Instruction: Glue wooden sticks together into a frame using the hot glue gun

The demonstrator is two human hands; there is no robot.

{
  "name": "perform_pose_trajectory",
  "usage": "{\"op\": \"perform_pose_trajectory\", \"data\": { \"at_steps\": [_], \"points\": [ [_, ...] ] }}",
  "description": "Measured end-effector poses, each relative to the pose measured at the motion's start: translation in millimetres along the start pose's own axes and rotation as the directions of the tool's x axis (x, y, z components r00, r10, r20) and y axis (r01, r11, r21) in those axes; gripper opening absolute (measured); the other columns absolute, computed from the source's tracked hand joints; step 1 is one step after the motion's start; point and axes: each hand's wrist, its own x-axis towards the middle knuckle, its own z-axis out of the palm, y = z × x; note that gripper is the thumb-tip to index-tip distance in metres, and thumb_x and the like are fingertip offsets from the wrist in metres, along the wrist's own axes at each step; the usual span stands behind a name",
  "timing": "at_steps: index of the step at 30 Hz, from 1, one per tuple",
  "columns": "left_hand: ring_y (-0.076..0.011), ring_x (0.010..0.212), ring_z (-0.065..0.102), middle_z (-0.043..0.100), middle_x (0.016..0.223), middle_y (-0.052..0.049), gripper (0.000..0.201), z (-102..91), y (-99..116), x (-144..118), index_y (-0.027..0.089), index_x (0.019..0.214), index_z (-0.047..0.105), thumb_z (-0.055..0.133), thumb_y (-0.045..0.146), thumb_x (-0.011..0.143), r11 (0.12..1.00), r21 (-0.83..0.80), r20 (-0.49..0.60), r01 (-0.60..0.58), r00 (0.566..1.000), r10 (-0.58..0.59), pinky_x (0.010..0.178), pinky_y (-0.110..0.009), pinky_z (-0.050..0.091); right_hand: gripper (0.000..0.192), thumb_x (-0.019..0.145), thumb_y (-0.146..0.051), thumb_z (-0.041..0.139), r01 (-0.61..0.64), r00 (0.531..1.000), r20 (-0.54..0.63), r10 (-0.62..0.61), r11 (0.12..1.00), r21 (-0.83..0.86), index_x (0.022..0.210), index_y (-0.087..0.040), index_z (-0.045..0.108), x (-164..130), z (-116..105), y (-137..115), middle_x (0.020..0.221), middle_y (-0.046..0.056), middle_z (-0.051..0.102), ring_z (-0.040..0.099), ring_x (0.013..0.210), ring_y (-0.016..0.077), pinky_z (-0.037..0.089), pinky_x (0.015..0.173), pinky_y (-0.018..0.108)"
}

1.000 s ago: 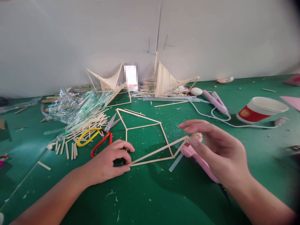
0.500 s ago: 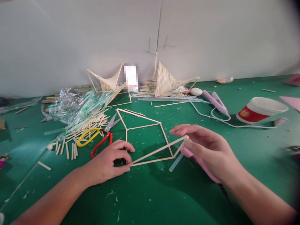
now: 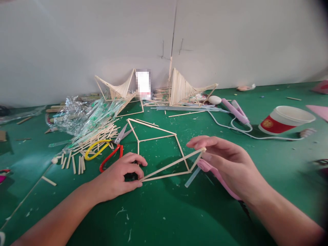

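A frame of thin wooden sticks (image 3: 164, 176) lies on the green table, with one corner standing up at the right. My left hand (image 3: 120, 176) pinches its near left corner between thumb and fingers, where a slanting stick meets the base. At the raised tip my right hand (image 3: 228, 164) has thumb and fingertips closed around the joint of the slanting stick and a short upright. Partly hidden under that hand is a pink tool (image 3: 222, 182), which looks like a glue gun. A translucent glue stick (image 3: 192, 177) shows just left of it.
Scissors (image 3: 120, 138) with yellow and red handles lie open beside my left hand, near cut sticks (image 3: 80, 164) and crumpled plastic wrap (image 3: 77, 112). Two finished-looking stick models (image 3: 119, 90) (image 3: 183, 89) stand along the wall. A paper cup (image 3: 276, 124) and a corded pink tool (image 3: 235, 111) sit at right.
Almost everything holds still. The fingers of my right hand have shifted very slightly at the raised corner; my left hand stays at the near left corner.
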Motion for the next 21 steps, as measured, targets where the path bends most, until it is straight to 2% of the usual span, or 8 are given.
{"op": "perform_pose_trajectory", "data": {
  "at_steps": [8,12,16,21],
  "points": [
    [-0.0216,0.119,0.046,0.05,0.125,-0.001,0.001,0.8,-0.2,-0.1,0.025,0.085,0.063,0.062,0.024,0.085,1.0,-0.001,-0.013,-0.003,1.0,0.003,0.1,-0.037,0.04,0.011,0.085,-0.022,0.065,0.006,1.0,-0.006,-0.006,1.0,0.008,0.092,-0.028,0.071,-1.1,0.9,-0.2,0.108,0.002,0.064,0.052,0.058,0.0059,0.045,0.057,0.025],
    [-0.0219,0.118,0.047,0.051,0.124,-0.002,0.002,-0.6,3.0,0.5,0.024,0.085,0.064,0.063,0.022,0.085,1.0,-0.005,-0.005,0.01,1.0,-0.01,0.1,-0.037,0.041,0.016,0.085,-0.023,0.065,-0.017,1.0,-0.016,0.017,1.0,0.016,0.099,-0.03,0.069,-0.1,2.2,-0.2,0.108,0.002,0.065,0.054,0.057,0.0068,0.047,0.059,0.026],
    [-0.0221,0.118,0.047,0.05,0.124,-0.002,0.002,-0.2,1.7,-0.3,0.024,0.085,0.064,0.062,0.022,0.085,1.0,-0.002,-0.014,0.001,1.0,-0.001,0.1,-0.038,0.04,0.017,0.084,-0.024,0.067,0.002,1.0,-0.021,-0.002,1.0,-0.008,0.099,-0.031,0.069,0.6,1.8,-1.1,0.106,0.003,0.066,0.062,0.074,0.0139,0.05,0.066,0.029],
    [-0.0222,0.119,0.047,0.051,0.124,-0.002,0.002,0.3,0.9,0.0,0.024,0.085,0.064,0.062,0.023,0.085,1.0,-0.004,-0.007,-0.001,1.0,0.001,0.1,-0.037,0.04,0.011,0.085,-0.023,0.066,0.021,1.0,-0.005,-0.021,1.0,-0.019,0.092,-0.03,0.071,0.4,0.6,-1.6,0.105,0.004,0.065,0.063,0.092,0.0193,0.051,0.073,0.031]
  ]
}}
